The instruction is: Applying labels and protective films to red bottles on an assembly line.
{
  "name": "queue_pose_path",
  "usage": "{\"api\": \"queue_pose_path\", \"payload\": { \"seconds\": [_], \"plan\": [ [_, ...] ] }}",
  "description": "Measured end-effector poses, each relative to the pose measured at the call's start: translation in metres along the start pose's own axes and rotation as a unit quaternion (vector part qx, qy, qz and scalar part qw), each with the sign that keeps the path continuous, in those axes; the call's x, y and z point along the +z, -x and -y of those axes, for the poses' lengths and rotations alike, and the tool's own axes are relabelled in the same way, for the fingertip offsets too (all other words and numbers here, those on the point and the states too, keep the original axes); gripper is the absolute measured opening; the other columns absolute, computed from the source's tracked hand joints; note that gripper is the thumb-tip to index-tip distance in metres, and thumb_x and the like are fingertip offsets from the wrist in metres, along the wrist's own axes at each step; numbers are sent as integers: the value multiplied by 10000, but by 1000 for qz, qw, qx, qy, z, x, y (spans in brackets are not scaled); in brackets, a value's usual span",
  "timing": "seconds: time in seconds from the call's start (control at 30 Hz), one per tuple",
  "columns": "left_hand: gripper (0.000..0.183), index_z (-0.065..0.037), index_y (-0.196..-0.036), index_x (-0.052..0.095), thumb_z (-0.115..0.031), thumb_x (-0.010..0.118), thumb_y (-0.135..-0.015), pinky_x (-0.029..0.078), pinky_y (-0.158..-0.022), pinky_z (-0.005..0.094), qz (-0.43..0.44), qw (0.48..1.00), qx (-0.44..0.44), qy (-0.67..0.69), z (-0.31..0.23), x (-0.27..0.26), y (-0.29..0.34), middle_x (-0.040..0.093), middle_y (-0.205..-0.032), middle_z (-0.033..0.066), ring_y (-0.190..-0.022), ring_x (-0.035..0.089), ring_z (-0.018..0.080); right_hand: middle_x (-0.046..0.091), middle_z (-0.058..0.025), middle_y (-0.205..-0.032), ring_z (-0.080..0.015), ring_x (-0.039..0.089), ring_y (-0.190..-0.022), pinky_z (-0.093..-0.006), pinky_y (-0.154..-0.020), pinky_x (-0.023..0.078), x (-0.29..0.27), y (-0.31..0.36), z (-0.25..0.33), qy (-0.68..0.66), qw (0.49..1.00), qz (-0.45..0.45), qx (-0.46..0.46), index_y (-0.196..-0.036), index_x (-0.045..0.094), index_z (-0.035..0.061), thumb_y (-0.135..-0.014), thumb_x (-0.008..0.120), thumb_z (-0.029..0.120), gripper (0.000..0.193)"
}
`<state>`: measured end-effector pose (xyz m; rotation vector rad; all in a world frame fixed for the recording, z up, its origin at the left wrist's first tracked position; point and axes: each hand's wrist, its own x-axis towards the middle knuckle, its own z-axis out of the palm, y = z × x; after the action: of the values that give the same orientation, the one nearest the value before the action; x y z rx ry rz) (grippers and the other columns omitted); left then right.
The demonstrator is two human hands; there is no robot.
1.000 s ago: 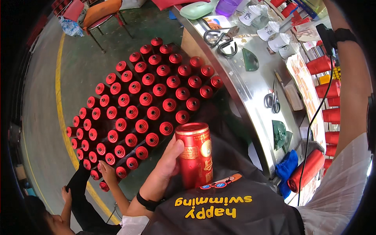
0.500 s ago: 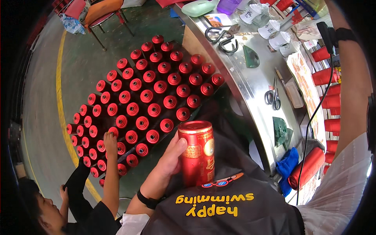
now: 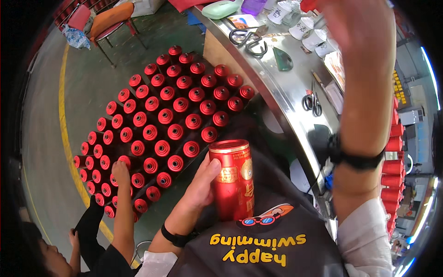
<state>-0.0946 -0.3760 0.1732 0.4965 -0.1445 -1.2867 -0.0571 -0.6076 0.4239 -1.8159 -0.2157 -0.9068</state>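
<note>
My left hand (image 3: 201, 183) is wrapped round a tall red can (image 3: 231, 184) with gold print and a gold upper rim. The can stands upright in front of my dark printed apron (image 3: 258, 244). Blurred by motion, my right hand (image 3: 357, 23) is raised over the far right part of the metal workbench (image 3: 284, 92). Its fingers are smeared and partly cut off at the upper edge, so what it holds, if anything, does not show. A small red thing (image 3: 308, 5) is close to it.
Left of the bench stand many red cylinders (image 3: 165, 115) with dark valve tops in rows. Another person's hand (image 3: 121, 171) touches one. Black-handled scissors (image 3: 312, 105), larger shears (image 3: 249, 40) and white-lidded jars (image 3: 302, 27) lie on the bench. An orange chair (image 3: 110, 21) stands at the far left.
My right arm has swung inward from the far right edge, and its hand has come into view over the bench. The view has shifted slightly right. My left hand keeps the can in place.
</note>
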Motion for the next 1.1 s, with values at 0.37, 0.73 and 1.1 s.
{"api": "queue_pose_path", "payload": {
  "seconds": [0.37, 0.73, 1.1],
  "plan": [
    [780, -18, -1352, 363, -541, 628, -838, 456, -955, 371, 38, 997, 16, -61, 7, 15, 25, 523, -1264, 135, -1138, 544, 214, 589, -137, -953, -153, 586, -743, -342, -734, 543, 41, 229, -2, -284, 927, -100, 222, -997, 472, 36, -938, 539, 14, 92],
    [791, -32, -1340, 380, -580, 625, -824, 475, -916, 364, 50, 994, 12, -92, 24, 36, 25, 544, -1218, 130, -1091, 563, 205, 563, -166, -987, -98, 577, -707, -225, -671, 496, 31, 265, 11, -100, 986, -53, 120, -984, 472, 2, -927, 532, -30, 89],
    [690, -29, -1323, 399, -519, 592, -878, 488, -885, 355, 50, 995, 23, -80, 27, 42, 27, 571, -1159, 131, -1040, 586, 207, 585, -183, -992, -89, 583, -659, -206, -543, 496, 29, 265, 20, 38, 999, 3, 35, -1000, 494, -35, -909, 545, -56, 106]
  ]
}}
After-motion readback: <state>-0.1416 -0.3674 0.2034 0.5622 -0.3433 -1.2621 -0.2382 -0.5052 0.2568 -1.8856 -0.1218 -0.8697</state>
